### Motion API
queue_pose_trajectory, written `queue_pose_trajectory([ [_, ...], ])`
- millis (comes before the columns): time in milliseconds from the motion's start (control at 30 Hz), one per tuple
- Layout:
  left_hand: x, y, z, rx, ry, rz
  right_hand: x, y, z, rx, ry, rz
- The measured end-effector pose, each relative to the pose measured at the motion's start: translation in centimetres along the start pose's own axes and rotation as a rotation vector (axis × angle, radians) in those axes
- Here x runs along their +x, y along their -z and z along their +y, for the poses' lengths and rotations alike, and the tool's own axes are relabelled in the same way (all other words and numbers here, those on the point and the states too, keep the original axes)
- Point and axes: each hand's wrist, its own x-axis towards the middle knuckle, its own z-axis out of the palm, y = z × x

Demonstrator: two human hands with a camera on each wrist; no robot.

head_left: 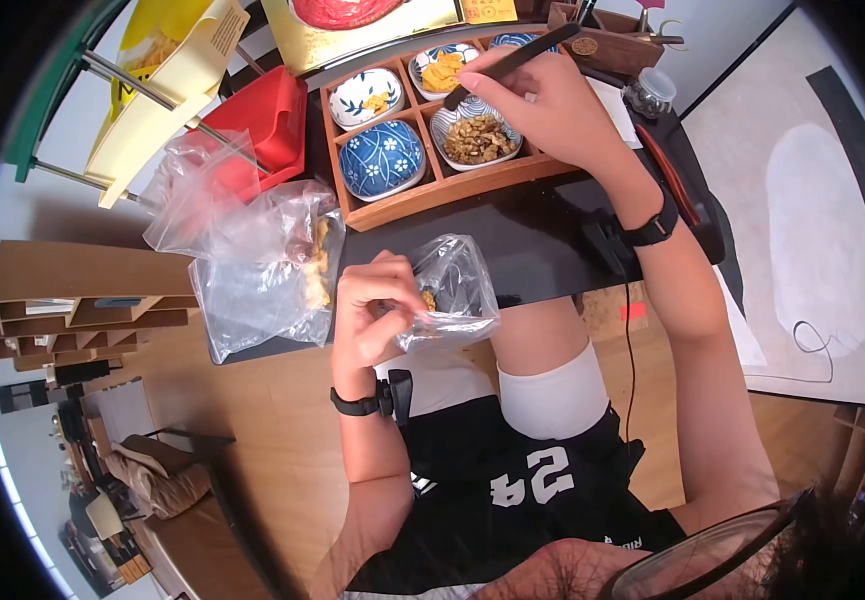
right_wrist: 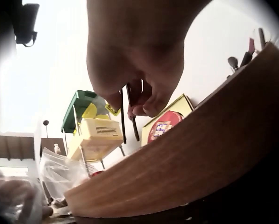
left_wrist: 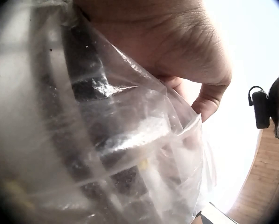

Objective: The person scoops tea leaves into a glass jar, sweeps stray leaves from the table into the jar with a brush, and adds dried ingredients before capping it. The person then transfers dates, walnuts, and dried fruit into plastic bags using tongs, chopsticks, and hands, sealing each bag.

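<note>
In the head view my left hand (head_left: 378,305) pinches the rim of a clear plastic bag (head_left: 458,290) in front of the table edge. A few small yellow-brown bits (head_left: 429,300) show inside the bag. My right hand (head_left: 563,105) holds slim black tongs (head_left: 513,66), whose two thin arms stand slightly apart in the right wrist view. The hand is over the right side of a divided wooden tray (head_left: 393,212). Below the tong tips, a patterned bowl holds brown walnut-like pieces (head_left: 480,140). Beside it stands a blue flowered bowl (head_left: 383,160).
Behind, a leaf-patterned bowl (head_left: 355,97) and another bowl hold yellow pieces (head_left: 443,73). More clear bags (head_left: 263,290), one with pale pieces, lie left of the tray by a red bin (head_left: 278,125). A lidded jar (head_left: 651,92) and a wooden pen box (head_left: 613,45) stand right.
</note>
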Motion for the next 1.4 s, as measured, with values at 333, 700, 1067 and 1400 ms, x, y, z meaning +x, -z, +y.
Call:
queue_pose_trajectory([
  [333, 0.0, 0.0, -0.1, -0.001, 0.003, 0.007, -0.3, -0.4, 1.2, -0.112, 0.001, -0.148],
  [700, 0.0, 0.0, 0.1, 0.005, 0.021, 0.004, -0.1, 0.0, 0.2, -0.184, -0.009, -0.112],
  [1067, -0.1, 0.1, -0.1, 0.007, 0.016, -0.005, -0.1, -0.1, 0.5, -0.149, -0.04, -0.082],
  [1400, -0.2, 0.1, 0.1, -0.004, 0.042, 0.006, 0.0, 0.2, 0.5, -0.168, -0.055, -0.17],
])
